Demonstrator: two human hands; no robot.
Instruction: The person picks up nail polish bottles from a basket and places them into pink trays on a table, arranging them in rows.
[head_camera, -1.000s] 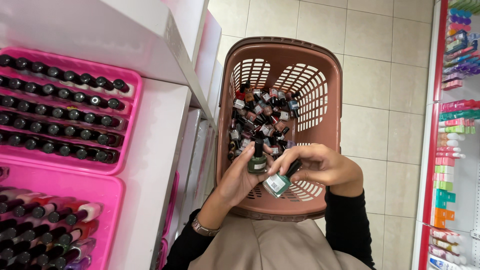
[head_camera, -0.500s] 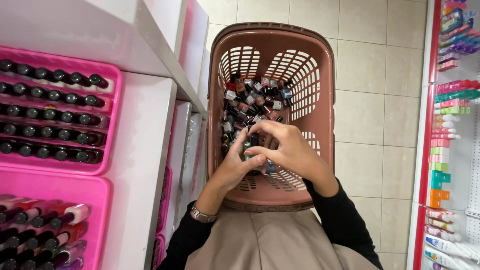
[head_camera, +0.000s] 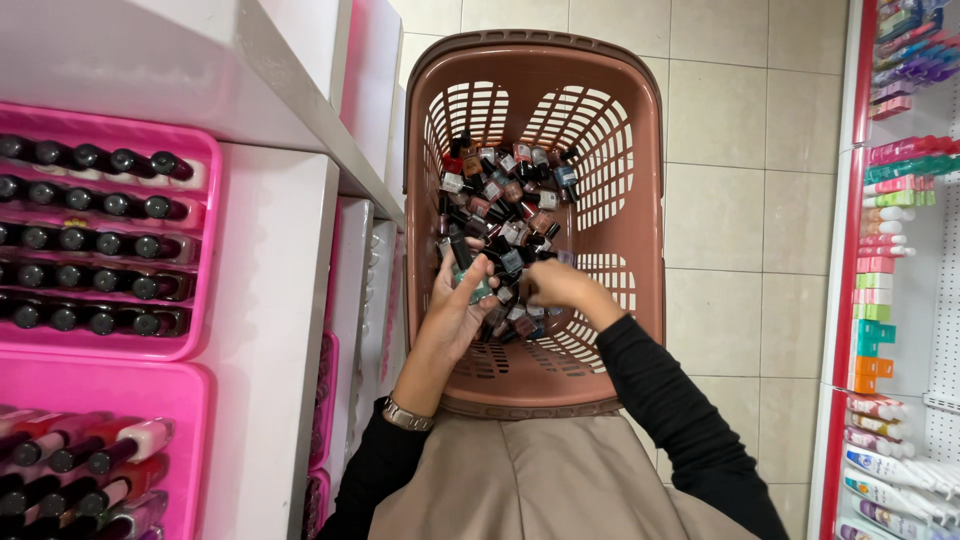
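Bottles of nail polish (head_camera: 505, 215) lie heaped in our brown basket (head_camera: 640, 200); our left hand (head_camera: 455, 300) clasps green ones (head_camera: 470, 285) upright, freeing our right hand (head_camera: 555, 285) to dig, its grip hidden from view.

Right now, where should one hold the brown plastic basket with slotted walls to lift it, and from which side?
Probably take the brown plastic basket by its thick rolled rim, one hand on each long side, coming from above. No handle is visible, and the rim runs unbroken all round. The heap of small nail polish bottles lies toward the far end, so grip somewhat beyond the middle to keep it level.
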